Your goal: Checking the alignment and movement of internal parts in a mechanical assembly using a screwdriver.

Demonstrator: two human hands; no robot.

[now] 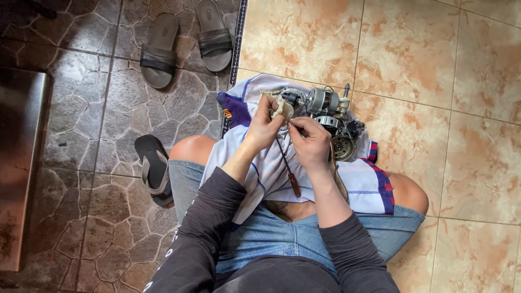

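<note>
A small electric motor assembly [328,116] with metal housing and wires rests on a white and purple cloth [361,182] spread over my lap. My left hand [264,126] grips a small beige plastic part [283,107] at the motor's left end. Just to its right, my right hand [311,141] pinches a thin wire or small piece close to that part. A screwdriver [289,168] with a dark shaft and reddish handle hangs down between my wrists; which hand holds it I cannot tell. I sit on the floor in denim shorts with knees apart.
A pair of dark slide sandals [184,40] lies on the grey stone paving at the top. A third sandal [153,168] sits by my left knee. A metal surface [19,163] fills the left edge. Orange marbled tiles [450,81] cover the floor at right.
</note>
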